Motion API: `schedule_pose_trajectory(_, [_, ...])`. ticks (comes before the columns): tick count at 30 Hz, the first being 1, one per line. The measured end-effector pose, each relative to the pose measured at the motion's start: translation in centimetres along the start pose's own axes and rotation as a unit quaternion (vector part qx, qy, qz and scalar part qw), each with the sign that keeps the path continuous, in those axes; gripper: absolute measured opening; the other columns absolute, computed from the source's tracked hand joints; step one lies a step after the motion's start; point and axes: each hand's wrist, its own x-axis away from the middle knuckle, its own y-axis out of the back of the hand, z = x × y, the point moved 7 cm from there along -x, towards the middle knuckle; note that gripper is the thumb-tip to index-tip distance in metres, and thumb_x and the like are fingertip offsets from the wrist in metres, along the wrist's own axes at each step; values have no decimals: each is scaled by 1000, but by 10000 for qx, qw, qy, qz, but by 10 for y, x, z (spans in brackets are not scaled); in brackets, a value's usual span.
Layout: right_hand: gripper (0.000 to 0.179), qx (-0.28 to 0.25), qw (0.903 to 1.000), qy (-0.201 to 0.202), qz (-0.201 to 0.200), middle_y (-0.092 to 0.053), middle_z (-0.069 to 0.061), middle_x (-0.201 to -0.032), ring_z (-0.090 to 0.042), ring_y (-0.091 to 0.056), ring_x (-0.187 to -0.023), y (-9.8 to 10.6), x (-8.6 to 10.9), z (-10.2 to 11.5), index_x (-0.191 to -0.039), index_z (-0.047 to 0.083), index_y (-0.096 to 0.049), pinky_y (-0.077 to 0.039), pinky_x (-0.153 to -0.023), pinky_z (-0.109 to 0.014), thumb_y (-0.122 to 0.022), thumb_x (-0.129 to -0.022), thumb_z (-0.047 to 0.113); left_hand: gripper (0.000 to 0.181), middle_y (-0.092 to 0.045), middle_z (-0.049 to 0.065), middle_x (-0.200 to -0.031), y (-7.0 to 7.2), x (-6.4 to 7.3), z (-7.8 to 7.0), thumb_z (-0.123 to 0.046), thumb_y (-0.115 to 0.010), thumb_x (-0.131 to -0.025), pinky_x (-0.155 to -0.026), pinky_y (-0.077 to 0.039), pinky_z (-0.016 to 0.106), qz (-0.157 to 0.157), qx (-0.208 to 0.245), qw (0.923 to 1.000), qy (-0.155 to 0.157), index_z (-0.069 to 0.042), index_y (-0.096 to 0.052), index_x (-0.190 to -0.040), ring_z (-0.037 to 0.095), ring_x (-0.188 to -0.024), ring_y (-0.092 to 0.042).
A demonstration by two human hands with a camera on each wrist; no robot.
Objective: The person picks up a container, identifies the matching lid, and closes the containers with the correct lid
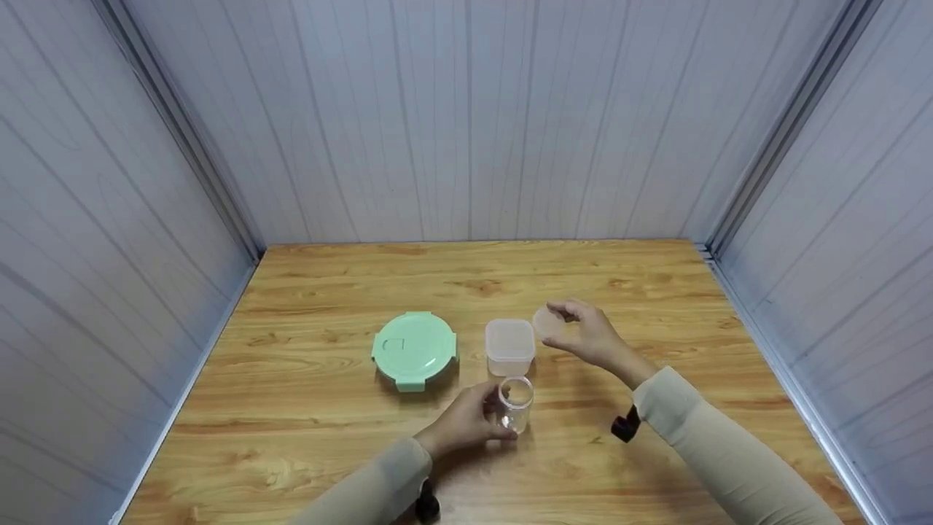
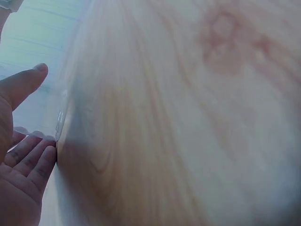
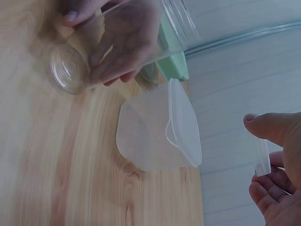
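Note:
My left hand (image 1: pixel 465 421) holds a clear jar (image 1: pixel 516 417) from its left side, thumb and fingers around the wall. The jar is upright with its round mouth uncovered; whether its base touches the table I cannot tell. In the left wrist view the jar (image 2: pixel 40 110) shows between thumb and fingers. My right hand (image 1: pixel 596 341) pinches a round, translucent lid (image 1: pixel 547 323) by its edge, raised behind and right of the jar. Edge-on, the lid (image 3: pixel 261 155) appears between thumb and fingers in the right wrist view. Just behind the jar stands a square translucent container (image 1: pixel 510 357), its lid on.
A round container with a mint-green clip lid (image 1: pixel 415 348) stands left of the square one. All this is on a wood-grain table (image 1: pixel 313 437). Pale panel walls (image 1: pixel 466 124) rise at the back and both sides.

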Motion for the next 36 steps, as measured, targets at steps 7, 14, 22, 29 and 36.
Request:
schedule_pose_trajectory(7, [58,-134,9993,307,180,-73,-21,-126,-34,-67,-114,-6,7,11,-138,-11,-66,-58,-100,-49,-91,-88,8,74,-72,12,-139,2,0,-4,-12,-95,-83,-107,-58,32,5,401,9991,-121,-5,-61,-148,19,-123,-71])
schedule_pose_trajectory(14, [58,-233,9971,574,433,-72,-22,-126,-36,-68,-113,-14,14,20,-137,-11,-67,-58,-101,-48,-91,-87,7,65,-73,12,-136,2,-1,-4,-12,-95,-84,-106,-59,35,-2,472,9989,-43,-8,-66,-143,20,-122,-71])
schedule_pose_trajectory(22, [58,-225,9947,746,678,-72,-23,-127,-31,-68,-111,-23,24,25,-136,-10,-68,-59,-100,-49,-92,-86,8,63,-74,11,-135,2,-1,-2,-10,-94,-85,-108,-57,36,52,509,9987,-66,-9,-67,-141,25,-127,-70])
schedule_pose_trajectory(29, [57,-250,9909,1037,821,-74,-21,-126,-30,-69,-109,-29,31,32,-133,-10,-69,-60,-99,-50,-94,-84,7,63,-75,8,-134,0,-1,-1,-11,-94,-84,-106,-57,32,45,490,9987,-93,-10,-67,-141,17,-122,-70])
schedule_pose_trajectory(36, [57,-259,9875,1169,1023,-74,-21,-128,-29,-69,-110,-36,37,37,-133,-9,-70,-60,-99,-44,-93,-85,10,52,-76,3,-121,0,-3,-1,-11,-95,-82,-99,-56,27,37,411,9991,3,-1,-68,-125,8,-108,-68])
